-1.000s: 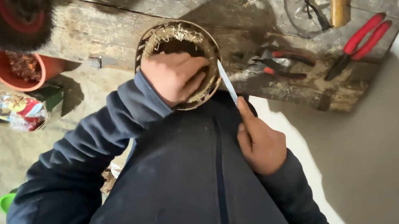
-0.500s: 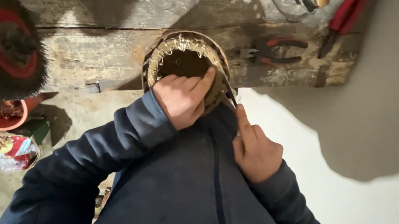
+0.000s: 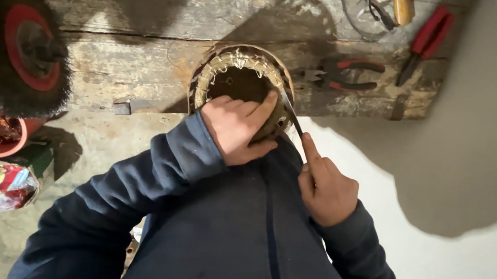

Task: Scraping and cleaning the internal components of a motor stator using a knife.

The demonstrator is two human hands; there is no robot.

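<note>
Workbench-side, left hand (image 3: pixel 234 128) still grips the ring (image 3: pixel 241 74) — right hand's (image 3: pixel 326 189) blade (image 3: pixel 288 109) moved rimward.

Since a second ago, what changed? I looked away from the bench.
The right hand pushed its thin blade from beside the ring-shaped winding core up against its rim. The left hand kept gripping the core's near edge. The pliers stayed on the wooden bench.
</note>
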